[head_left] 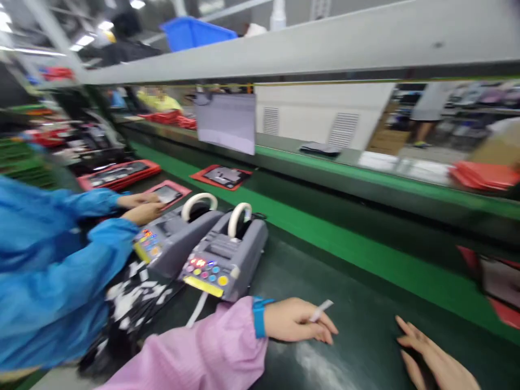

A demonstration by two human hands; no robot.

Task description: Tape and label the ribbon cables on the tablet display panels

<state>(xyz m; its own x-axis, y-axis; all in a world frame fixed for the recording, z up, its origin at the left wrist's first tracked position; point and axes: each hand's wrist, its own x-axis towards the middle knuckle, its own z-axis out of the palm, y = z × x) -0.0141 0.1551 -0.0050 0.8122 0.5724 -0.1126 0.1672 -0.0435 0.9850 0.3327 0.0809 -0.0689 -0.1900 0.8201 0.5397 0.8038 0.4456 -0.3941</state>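
My left hand (pixel 294 319), in a pink sleeve with a blue band at the wrist, is closed on a short white strip of tape (pixel 324 309) that sticks out past the fingers. It hovers above the dark green worktop (pixel 357 292), just right of a grey automatic tape dispenser (pixel 227 254) with lit digits and coloured buttons. At the lower right, my right hand (pixel 439 357) has its fingers apart and holds nothing; part of it falls outside the picture. Beyond it, a red sheet with a dark flat piece (pixel 501 281) is cut off by the right edge.
A second tape dispenser (pixel 170 233) stands to the left. There a co-worker in blue sleeves (pixel 60 260) handles a red-edged piece (pixel 168 192). A green belt strip (pixel 292 214) crosses behind the dispensers. Tape scraps (pixel 130 303) hang below them. Overhead runs a grey shelf beam (pixel 309 49).
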